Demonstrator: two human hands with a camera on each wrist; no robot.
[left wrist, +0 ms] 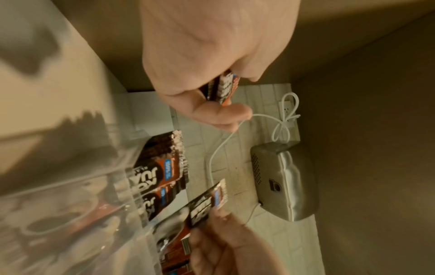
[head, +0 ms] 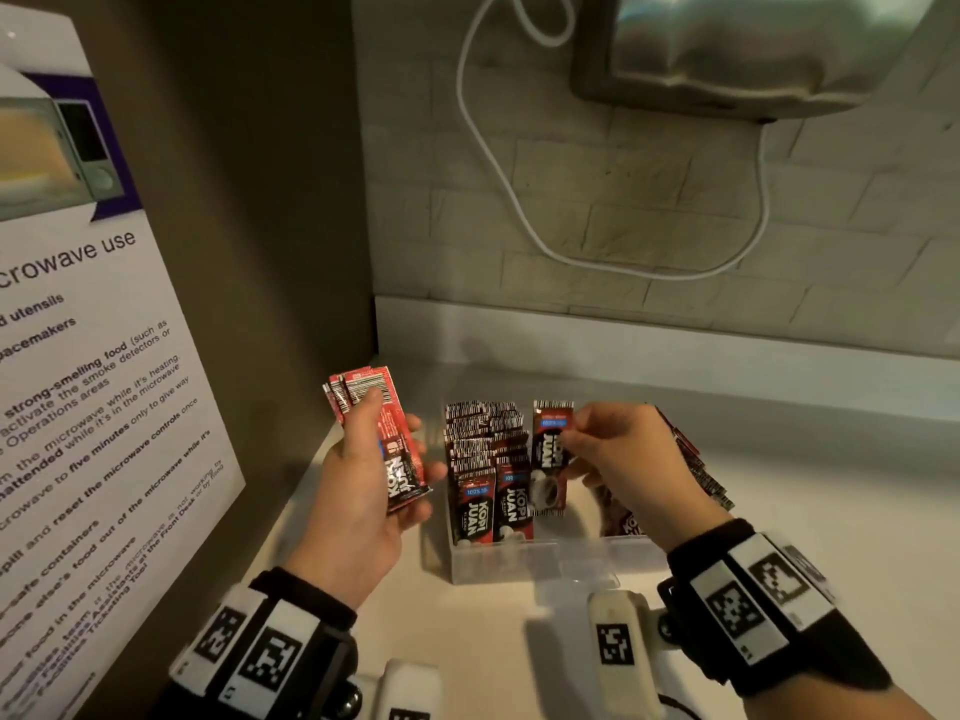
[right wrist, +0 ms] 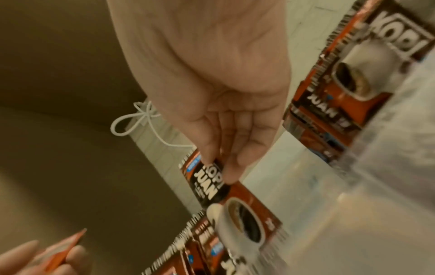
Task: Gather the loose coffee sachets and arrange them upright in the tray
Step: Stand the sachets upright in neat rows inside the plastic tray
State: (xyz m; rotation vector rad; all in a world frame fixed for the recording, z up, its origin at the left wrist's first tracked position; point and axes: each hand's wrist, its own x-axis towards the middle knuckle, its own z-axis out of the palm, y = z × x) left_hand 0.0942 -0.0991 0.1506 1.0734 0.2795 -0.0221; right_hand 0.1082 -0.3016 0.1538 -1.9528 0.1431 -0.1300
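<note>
A printed notice [head: 98, 324] about microwave use hangs on the dark side panel [head: 270, 200] at the far left, meeting a pale tiled wall [head: 649, 226] at the corner. Just right of the panel, the left hand [head: 363, 485] hovers above the white counter [head: 805, 511], fingers and thumb curled round a bundle of sachets [head: 382, 439] fanned at the top, printed faces toward the tray. To the right of that grip, apart from it, stands the clear plastic tray [head: 530, 563] on the counter, its left side packed with rows of upright sachets [head: 483, 470], barcode edges up. Beside those rows, the right hand [head: 628, 459] pinches a single sachet [head: 550, 454] between thumb and fingertips near its upper part; the sachet hangs upright with its lower end down inside the tray, close against the packed rows. Behind and below this hand, more sachets lean [head: 696, 470] at the tray's right side. Above the right grip, on the tiled wall, a metal appliance [head: 753, 49] is mounted, and a white cord [head: 498, 163] loops down the tiles beneath it. A low white ledge [head: 675, 345] runs along the back of the counter.
</note>
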